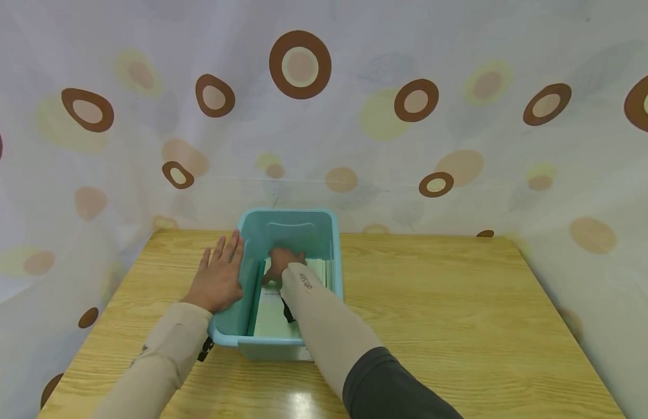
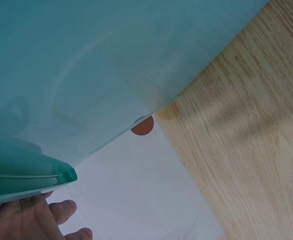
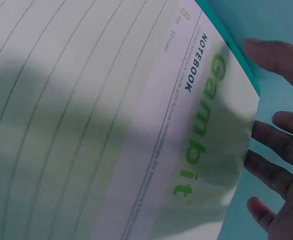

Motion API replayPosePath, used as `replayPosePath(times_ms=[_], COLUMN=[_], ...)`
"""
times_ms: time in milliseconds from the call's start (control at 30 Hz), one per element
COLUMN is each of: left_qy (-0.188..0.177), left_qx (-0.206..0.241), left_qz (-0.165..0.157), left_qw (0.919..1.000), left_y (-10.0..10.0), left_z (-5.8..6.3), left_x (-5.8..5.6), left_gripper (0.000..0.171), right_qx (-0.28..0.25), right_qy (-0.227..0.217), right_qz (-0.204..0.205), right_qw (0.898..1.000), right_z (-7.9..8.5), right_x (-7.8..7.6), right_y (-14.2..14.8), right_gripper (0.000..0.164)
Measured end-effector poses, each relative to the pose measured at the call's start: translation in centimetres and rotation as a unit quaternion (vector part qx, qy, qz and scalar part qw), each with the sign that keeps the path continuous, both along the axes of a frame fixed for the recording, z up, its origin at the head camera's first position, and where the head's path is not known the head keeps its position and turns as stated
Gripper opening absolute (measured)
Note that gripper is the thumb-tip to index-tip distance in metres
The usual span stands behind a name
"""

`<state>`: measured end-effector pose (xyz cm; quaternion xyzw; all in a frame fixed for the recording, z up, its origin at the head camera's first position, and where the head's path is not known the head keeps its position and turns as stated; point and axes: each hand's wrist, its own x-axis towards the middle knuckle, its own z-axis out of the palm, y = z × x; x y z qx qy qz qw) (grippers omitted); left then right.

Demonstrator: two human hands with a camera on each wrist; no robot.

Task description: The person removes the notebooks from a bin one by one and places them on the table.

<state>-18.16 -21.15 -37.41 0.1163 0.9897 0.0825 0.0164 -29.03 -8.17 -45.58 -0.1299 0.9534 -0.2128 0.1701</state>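
A light-blue plastic bin (image 1: 231, 339) stands on the table. My left hand (image 1: 216, 281) rests on its left rim with the fingers straight. In the left wrist view, the fingers of that hand (image 2: 24, 217) lie against the bin's rim. Inside the bin lies a pale green notebook (image 1: 268, 314), printed "Gambit NOTEBOOK" on its lined cover. My right hand (image 1: 283, 262) reaches down into the bin over the notebook. In the right wrist view, its fingers (image 3: 281, 142) are spread, with the fingertips right at the notebook's end edge and the thumb near a corner.
The wooden table (image 1: 449, 314) extends on both sides of the bin. A white curtain with brown and yellow circles (image 1: 376, 157) hangs behind the table and along its sides. A teal edge (image 1: 257, 291) shows beside the notebook, along the bin's left inner wall.
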Motion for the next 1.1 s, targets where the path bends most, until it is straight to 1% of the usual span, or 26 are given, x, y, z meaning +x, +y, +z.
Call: replayPosePath(times_ms=[100,233,333,433,567,700,900,1100], left_qy=[0.0,0.001,-0.001,0.001,0.005,-0.001,-0.014,-0.018], left_qx=[0.0,0.002,0.005,0.004,0.001,0.002,0.004,0.008], left_qz=[0.001,0.0,-0.002,-0.003,-0.003,-0.003,0.0,0.001], left_qw=[1.0,1.0,1.0,1.0,1.0,1.0,0.9999,0.9998], left_y=[0.0,0.1,0.0,-0.1,0.0,0.0,-0.1,-0.1], left_z=[0.1,0.0,-0.1,0.0,0.1,-0.1,-0.1,-0.1], left_x=[0.0,0.1,0.1,0.1,0.1,0.1,0.0,-0.1], left_gripper=[0.08,0.081,0.082,0.083,0.083,0.082,0.083,0.083], right_qx=[0.011,0.028,0.045,0.079,0.107,0.104,0.104,0.114], right_qy=[0.015,0.028,0.04,0.061,0.078,0.079,0.067,0.059], right_qz=[0.002,0.006,0.011,0.021,0.026,0.02,0.018,0.023], right_qw=[1.0,0.999,0.998,0.995,0.991,0.991,0.992,0.991], right_z=[0.3,0.3,0.2,0.2,0.6,0.8,0.4,0.1], right_x=[0.0,0.1,0.2,0.3,0.6,1.0,1.0,0.9], right_y=[-0.1,-0.2,-0.5,-0.8,-0.9,-0.9,-1.2,-1.3], right_gripper=[0.056,0.052,0.056,0.064,0.074,0.081,0.084,0.085])
